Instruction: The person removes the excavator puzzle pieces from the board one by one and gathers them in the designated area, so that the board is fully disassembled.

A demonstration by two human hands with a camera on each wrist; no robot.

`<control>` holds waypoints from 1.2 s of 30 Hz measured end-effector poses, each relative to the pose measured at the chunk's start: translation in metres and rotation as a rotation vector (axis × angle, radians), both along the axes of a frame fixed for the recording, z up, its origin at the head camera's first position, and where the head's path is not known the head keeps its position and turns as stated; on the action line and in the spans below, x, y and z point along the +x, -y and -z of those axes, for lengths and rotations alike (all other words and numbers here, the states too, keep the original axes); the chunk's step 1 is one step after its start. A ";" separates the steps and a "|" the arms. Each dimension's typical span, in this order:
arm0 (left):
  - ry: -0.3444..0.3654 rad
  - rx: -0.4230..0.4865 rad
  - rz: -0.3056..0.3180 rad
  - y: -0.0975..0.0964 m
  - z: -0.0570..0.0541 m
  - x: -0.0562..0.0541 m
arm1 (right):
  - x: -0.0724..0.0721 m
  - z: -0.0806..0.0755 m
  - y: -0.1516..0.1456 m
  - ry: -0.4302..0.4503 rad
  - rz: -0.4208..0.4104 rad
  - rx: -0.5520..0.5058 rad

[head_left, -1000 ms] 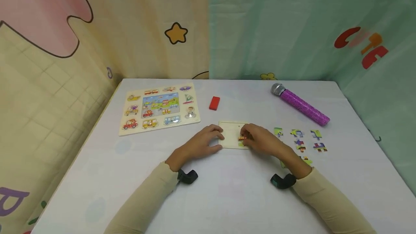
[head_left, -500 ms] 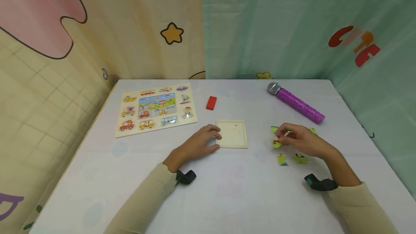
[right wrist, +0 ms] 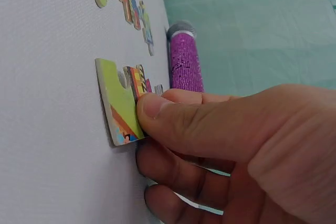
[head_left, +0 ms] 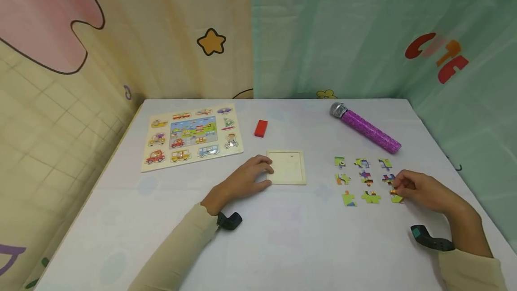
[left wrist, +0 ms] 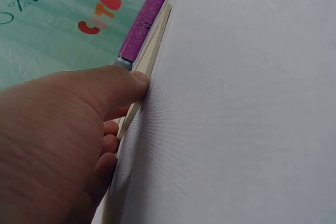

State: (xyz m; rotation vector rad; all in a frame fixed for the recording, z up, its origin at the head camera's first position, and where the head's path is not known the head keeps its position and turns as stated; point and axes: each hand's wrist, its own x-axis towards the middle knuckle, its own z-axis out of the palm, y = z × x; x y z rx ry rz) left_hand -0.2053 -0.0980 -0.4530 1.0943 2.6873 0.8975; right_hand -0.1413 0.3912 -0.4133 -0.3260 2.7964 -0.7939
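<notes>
At the right end of several loose jigsaw pieces [head_left: 370,197], my right hand [head_left: 428,192] pinches a green jigsaw piece [right wrist: 118,98] with an orange stripe between thumb and fingers. The piece is at the front right corner of the group, at the white tabletop. My left hand [head_left: 246,178] holds a shallow pale wooden puzzle tray [head_left: 286,167] at its left edge. In the left wrist view the thumb lies along the tray's edge [left wrist: 153,51] and the fingers curl at its side. The tray lies flat with its inside bare.
A wooden picture board [head_left: 191,136] with vehicle pieces lies at the back left. Between it and the microphone is a red block [head_left: 260,128]. A glittery purple microphone [head_left: 369,129] lies behind the jigsaw pieces. Printed curtains [head_left: 323,35] hang behind the table.
My right hand has moved from the tray rightward to the front right of the pieces. The piece at the tray's right side now lies among the others. My left hand stays at the tray.
</notes>
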 end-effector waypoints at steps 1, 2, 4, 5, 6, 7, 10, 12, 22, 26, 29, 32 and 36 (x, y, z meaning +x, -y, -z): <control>0.000 0.001 -0.004 0.000 0.000 0.000 | -0.001 0.001 0.000 -0.014 0.007 0.003; 0.001 0.002 -0.007 0.000 0.000 -0.001 | -0.002 0.003 0.001 -0.029 0.011 0.008; 0.002 0.006 -0.010 0.000 0.000 -0.002 | -0.004 0.004 0.001 -0.048 0.023 0.014; 0.004 0.009 -0.009 0.000 0.000 -0.002 | -0.004 0.005 0.001 -0.056 0.029 0.019; 0.006 0.011 -0.008 0.000 0.000 -0.003 | -0.004 0.006 0.001 -0.059 0.035 0.025; 0.007 0.013 -0.006 -0.001 0.000 -0.003 | -0.004 0.006 0.001 -0.057 0.042 0.031; 0.018 0.017 0.004 -0.003 0.003 -0.003 | -0.002 0.005 -0.001 -0.043 0.057 0.049; 0.025 0.015 0.007 -0.004 0.004 -0.003 | 0.000 0.004 -0.002 -0.036 0.058 0.054; 0.023 0.007 0.008 -0.007 0.006 -0.006 | 0.000 0.006 0.000 -0.021 0.088 0.081; 0.031 -0.003 -0.004 -0.007 0.007 -0.007 | -0.003 0.010 0.003 -0.035 0.074 0.089; 0.044 0.009 -0.009 -0.006 0.006 -0.006 | -0.002 0.012 0.003 -0.040 0.060 0.105; 0.032 0.035 -0.024 -0.005 0.003 -0.006 | -0.002 0.009 0.004 -0.067 0.054 0.126; -0.059 0.089 -0.075 -0.003 -0.006 -0.010 | -0.005 -0.001 0.018 -0.193 0.030 0.090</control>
